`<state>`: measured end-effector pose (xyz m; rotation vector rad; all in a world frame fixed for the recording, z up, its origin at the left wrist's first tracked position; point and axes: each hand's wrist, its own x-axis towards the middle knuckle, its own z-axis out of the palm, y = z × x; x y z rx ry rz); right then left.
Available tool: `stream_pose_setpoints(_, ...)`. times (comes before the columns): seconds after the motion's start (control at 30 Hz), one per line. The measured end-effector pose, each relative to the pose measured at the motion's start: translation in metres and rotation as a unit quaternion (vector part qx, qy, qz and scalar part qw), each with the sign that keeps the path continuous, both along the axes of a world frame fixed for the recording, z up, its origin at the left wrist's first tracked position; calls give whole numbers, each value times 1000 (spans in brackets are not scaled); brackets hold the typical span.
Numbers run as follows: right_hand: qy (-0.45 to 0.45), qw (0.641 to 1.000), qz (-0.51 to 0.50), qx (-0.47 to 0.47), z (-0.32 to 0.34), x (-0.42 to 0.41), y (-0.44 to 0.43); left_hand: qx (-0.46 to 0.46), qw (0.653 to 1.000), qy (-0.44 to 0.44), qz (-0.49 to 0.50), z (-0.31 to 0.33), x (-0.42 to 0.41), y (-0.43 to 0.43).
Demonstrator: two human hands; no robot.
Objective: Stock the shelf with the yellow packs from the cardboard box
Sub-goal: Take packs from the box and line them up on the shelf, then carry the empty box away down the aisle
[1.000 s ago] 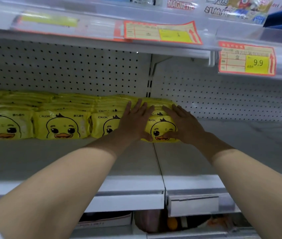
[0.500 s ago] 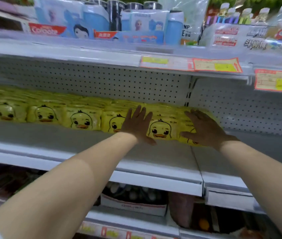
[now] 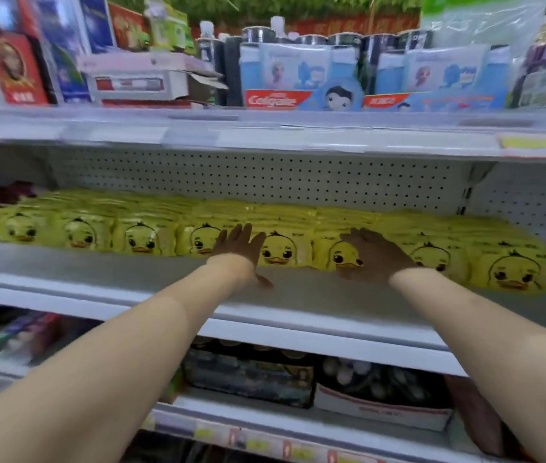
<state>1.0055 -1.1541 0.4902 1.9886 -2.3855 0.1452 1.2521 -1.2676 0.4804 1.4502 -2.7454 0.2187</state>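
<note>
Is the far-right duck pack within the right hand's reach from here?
Probably yes: the far-right duck pack stands uncovered, bare shelf before it, and the right hand rests on packs just left of it.

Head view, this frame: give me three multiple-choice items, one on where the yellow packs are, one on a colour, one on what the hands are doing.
1. Where are the yellow packs?
A. on the floor
B. in a row on the middle shelf
C. in a trolley

2. What colour is the duck's beak on the packs?
A. blue
B. green
C. orange

3. How are the left hand and right hand?
A. flat, fingers straight, against the pack fronts
B. lifting one pack clear
C. hanging away from the shelf

Answers: 1 B, the row runs along that shelf; 2 C, orange beaks show on the fronts; 3 A, both hands lie open on the packs and grip nothing.
</note>
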Motion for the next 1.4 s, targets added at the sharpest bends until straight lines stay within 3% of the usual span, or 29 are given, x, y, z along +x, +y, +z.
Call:
stream_pose_setpoints(0.37,-20,999,44,-5,11,181,-75,29,995,56,82,12,163,-26)
stream_pose_setpoints(0.53,-9,993,119,-2,11,236,-80,32,987,96,122,10,220,-8)
stream_pose_setpoints(0.7,4,982,187,-1,16,274,-79,15,978,75,195,19,253,17)
stream_pose_setpoints(1.0,22,940,340,-6,9,351,-77,13,935,85,343,10,311,81)
stream_pose_setpoints(1.4,12,871,491,29,-53,483,-61,49,854,82,511,-48,414,168)
